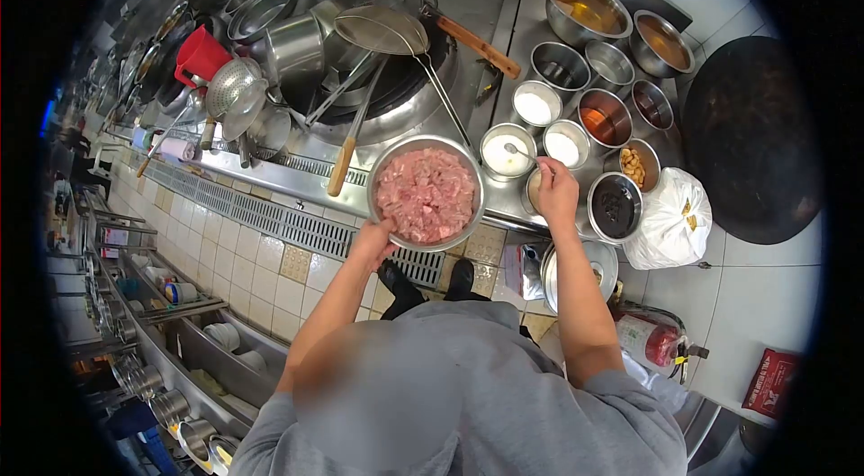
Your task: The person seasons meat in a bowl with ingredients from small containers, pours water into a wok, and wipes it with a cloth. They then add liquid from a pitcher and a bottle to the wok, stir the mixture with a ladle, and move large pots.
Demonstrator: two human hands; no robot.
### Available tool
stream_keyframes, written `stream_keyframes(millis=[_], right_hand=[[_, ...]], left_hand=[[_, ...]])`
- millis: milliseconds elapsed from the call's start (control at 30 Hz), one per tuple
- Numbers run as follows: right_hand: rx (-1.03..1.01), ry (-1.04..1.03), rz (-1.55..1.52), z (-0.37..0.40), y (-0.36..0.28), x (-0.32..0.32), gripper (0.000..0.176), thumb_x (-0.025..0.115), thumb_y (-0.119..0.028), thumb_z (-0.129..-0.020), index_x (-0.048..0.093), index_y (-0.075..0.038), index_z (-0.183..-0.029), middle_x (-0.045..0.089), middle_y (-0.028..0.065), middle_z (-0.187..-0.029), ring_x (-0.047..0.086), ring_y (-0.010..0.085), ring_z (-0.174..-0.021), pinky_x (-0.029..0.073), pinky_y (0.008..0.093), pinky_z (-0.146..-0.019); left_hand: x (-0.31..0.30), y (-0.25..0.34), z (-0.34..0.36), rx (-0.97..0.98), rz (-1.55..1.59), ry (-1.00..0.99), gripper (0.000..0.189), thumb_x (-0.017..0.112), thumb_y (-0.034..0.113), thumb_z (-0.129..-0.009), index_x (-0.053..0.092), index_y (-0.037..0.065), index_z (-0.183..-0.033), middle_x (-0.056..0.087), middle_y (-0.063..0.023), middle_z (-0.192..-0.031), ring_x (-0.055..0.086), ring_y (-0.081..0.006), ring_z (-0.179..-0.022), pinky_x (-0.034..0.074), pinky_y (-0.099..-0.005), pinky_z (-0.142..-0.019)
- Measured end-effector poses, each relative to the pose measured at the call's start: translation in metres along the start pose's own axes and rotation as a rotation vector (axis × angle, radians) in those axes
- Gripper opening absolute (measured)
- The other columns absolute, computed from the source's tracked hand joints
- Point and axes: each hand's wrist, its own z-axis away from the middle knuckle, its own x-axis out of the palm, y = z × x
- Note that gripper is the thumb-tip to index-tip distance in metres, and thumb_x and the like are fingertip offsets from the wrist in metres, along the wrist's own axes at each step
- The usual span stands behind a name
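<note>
My left hand [371, 245] grips the rim of a round steel bowl [374, 211] from its lower left. Pieces of raw, pale pink meat [427, 193] fill that bowl. Pinched in my right hand [557, 191] is a small metal spoon [512, 148], its bowl end over a steel container of white seasoning [506, 161]. Close by stand two more containers of white powder [537, 104] [565, 144]. Another container [535, 192] lies partly hidden under my right hand. To the right is a bowl of dark sauce [616, 207].
Bowls of yellow oil [589, 10], red-orange liquid [605, 119] and tan pieces [634, 167] crowd the counter, with a white plastic bag [673, 222] beside them. A large black wok [752, 139] stands at right. Strainers [382, 30] and a wooden-handled ladle [343, 165] lie over the stove.
</note>
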Motion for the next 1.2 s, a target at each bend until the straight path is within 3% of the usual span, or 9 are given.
stream_keyframes(millis=[67, 200, 333, 400, 467, 600, 733, 900, 1200], right_hand=[[-0.207, 0.011, 0.090, 0.003, -0.009, -0.006, 0.020, 0.057, -0.019, -0.090, 0.069, -0.004, -0.095, 0.068, 0.0166, -0.091, 0.065, 0.0348, -0.083, 0.050, 0.0408, -0.076], [-0.248, 0.005, 0.185, 0.011, 0.000, -0.003, 0.018, 0.058, -0.016, -0.089, 0.068, -0.003, -0.094, 0.068, 0.0176, -0.091, 0.064, 0.0356, -0.085, 0.050, 0.0411, -0.078], [0.074, -0.017, -0.039, 0.017, 0.004, -0.001, 0.020, 0.055, -0.015, -0.090, 0.068, -0.001, -0.091, 0.069, 0.0167, -0.091, 0.066, 0.0309, -0.082, 0.050, 0.0379, -0.077], [0.277, -0.028, -0.260, 0.013, 0.027, 0.007, 0.023, 0.051, -0.016, -0.096, 0.068, -0.001, -0.097, 0.068, 0.0113, -0.086, 0.061, 0.0152, -0.062, 0.047, 0.0293, -0.053], [0.441, -0.052, -0.460, 0.011, 0.023, -0.001, 0.022, 0.050, -0.016, -0.096, 0.066, -0.001, -0.099, 0.068, 0.0101, -0.086, 0.058, 0.0120, -0.060, 0.043, 0.0262, -0.049], [0.740, -0.030, -0.920, 0.006, 0.027, -0.009, 0.020, 0.050, -0.018, -0.097, 0.061, -0.002, -0.105, 0.067, 0.0090, -0.089, 0.051, 0.0093, -0.054, 0.036, 0.0209, -0.044], [0.648, -0.015, -0.922, 0.004, 0.034, -0.019, 0.020, 0.052, -0.020, -0.097, 0.060, -0.004, -0.105, 0.067, 0.0081, -0.091, 0.050, 0.0088, -0.055, 0.036, 0.0201, -0.045], [0.529, -0.064, -0.868, 0.019, -0.026, -0.044, 0.022, 0.051, -0.019, -0.098, 0.062, -0.002, -0.107, 0.068, 0.0081, -0.092, 0.053, 0.0071, -0.055, 0.035, 0.0189, -0.046], [0.413, 0.096, -0.612, 0.043, -0.003, -0.086, 0.024, 0.050, -0.020, -0.099, 0.063, -0.004, -0.109, 0.065, 0.0034, -0.089, 0.048, 0.0049, -0.058, 0.036, 0.0178, -0.051]], left_hand=[[0.013, 0.009, -0.005, 0.008, -0.044, -0.012, 0.031, 0.056, 0.009, -0.080, 0.053, 0.004, -0.111, 0.061, -0.0039, -0.092, 0.061, -0.0136, -0.070, 0.052, -0.0258, -0.054], [0.028, 0.021, -0.009, 0.011, -0.170, -0.070, 0.034, 0.057, 0.017, -0.081, 0.053, 0.011, -0.114, 0.061, -0.0013, -0.090, 0.060, -0.0116, -0.071, 0.049, -0.0241, -0.055], [0.030, 0.019, -0.015, 0.004, -0.189, -0.093, 0.034, 0.056, 0.016, -0.080, 0.053, 0.009, -0.113, 0.061, -0.0013, -0.089, 0.059, -0.0114, -0.069, 0.049, -0.0241, -0.055], [0.027, 0.014, -0.023, -0.001, -0.200, -0.106, 0.034, 0.056, 0.015, -0.080, 0.053, 0.009, -0.113, 0.061, -0.0017, -0.089, 0.060, -0.0117, -0.069, 0.049, -0.0240, -0.055], [0.022, 0.010, -0.028, -0.042, -0.205, -0.159, 0.040, 0.059, 0.021, -0.083, 0.051, 0.009, -0.120, 0.062, -0.0059, -0.103, 0.060, -0.0158, -0.083, 0.051, -0.0298, -0.067], [0.021, 0.006, -0.027, -0.049, -0.161, -0.172, 0.040, 0.058, 0.022, -0.084, 0.051, 0.009, -0.121, 0.061, -0.0048, -0.102, 0.059, -0.0151, -0.082, 0.050, -0.0292, -0.066], [0.025, 0.009, -0.018, -0.014, -0.057, -0.113, 0.047, 0.058, 0.015, -0.080, 0.047, 0.004, -0.125, 0.061, -0.0068, -0.102, 0.063, -0.0154, -0.081, 0.054, -0.0291, -0.066], [0.014, 0.010, -0.020, -0.010, -0.081, -0.086, 0.049, 0.057, 0.015, -0.081, 0.045, 0.003, -0.127, 0.061, -0.0077, -0.104, 0.064, -0.0169, -0.087, 0.056, -0.0308, -0.074], [-0.002, 0.008, 0.006, 0.040, -0.077, -0.093, 0.043, 0.059, 0.015, -0.079, 0.050, 0.004, -0.120, 0.061, -0.0063, -0.096, 0.061, -0.0151, -0.078, 0.054, -0.0283, -0.065]])
